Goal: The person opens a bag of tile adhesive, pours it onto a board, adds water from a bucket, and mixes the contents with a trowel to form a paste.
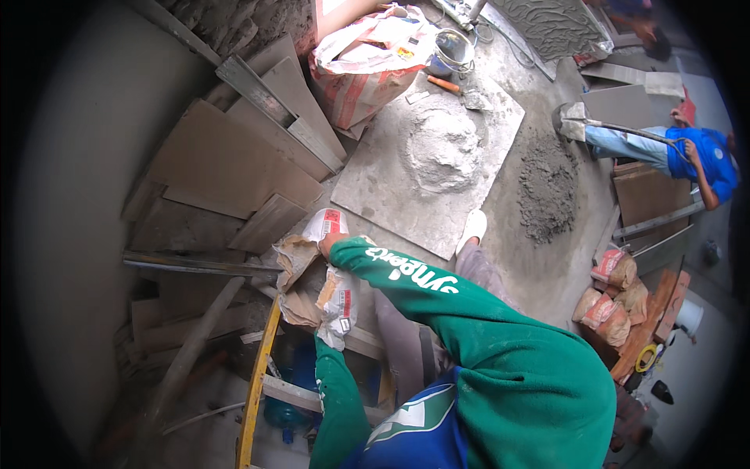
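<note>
An opened paper sack, white outside with red print and brown inside, hangs crumpled in front of me. My right hand is closed on its upper edge, by the white corner. At the sack's lower end my left sleeve reaches up, but the sack hides my left hand and its fingers. Just beyond lies a pale board bearing a heap of whitish powder. A trowel with an orange handle rests at the board's far side. My white shoe touches the board's near edge.
Large tiles lean at the left. A yellow-railed ladder stands near my left arm. A big woven sack and bucket are beyond. Right of the board is wet mortar; a person in blue holds a shovel.
</note>
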The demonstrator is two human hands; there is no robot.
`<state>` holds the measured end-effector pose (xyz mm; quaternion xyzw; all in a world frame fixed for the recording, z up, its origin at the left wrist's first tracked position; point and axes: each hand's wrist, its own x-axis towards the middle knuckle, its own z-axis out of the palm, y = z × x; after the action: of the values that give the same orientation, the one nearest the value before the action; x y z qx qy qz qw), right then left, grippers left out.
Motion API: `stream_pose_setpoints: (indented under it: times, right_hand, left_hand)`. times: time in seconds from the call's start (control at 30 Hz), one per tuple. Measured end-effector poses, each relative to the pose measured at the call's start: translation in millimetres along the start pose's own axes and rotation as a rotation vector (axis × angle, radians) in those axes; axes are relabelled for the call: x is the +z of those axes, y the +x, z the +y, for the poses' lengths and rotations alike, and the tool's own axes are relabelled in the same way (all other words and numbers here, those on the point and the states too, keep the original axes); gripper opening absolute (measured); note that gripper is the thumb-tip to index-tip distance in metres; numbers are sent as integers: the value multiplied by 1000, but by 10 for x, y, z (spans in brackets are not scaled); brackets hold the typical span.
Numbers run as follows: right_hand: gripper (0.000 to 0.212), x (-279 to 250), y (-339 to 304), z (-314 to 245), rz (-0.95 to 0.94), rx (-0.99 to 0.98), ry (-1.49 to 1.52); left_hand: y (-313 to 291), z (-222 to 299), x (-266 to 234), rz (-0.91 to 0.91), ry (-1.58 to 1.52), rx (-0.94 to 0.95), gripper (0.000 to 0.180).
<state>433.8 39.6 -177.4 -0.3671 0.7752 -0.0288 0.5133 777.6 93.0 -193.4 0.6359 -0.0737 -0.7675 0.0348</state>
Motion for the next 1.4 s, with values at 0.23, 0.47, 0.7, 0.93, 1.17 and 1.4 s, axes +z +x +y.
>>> stream_pose_setpoints:
  times: [0.23,0.47,0.7,0.93,1.17,1.4]
  right_hand:
    - [70,-275,-660,223,-53,54,388]
    - [72,465,-594,-229,409,374,961]
    - [69,449,-63,-22,-151,143,1326]
    - [28,7,-847,3236,426,197,823]
    - [36,204,-1818,5207,388,608,676]
    - [18,168,-2837,5563,220,479,785]
  left_hand:
    - [-846,384,391,6,-126,-106,66]
    - [-768,550,582,106,-954,373,90]
    - [-127,876,586,153,-618,425,90]
    - [-519,648,836,361,-439,321,90]
    - [-1375,-897,2661,435,1015,463,43]
    - [-1994,-2999,4979,-764,2153,82,48]
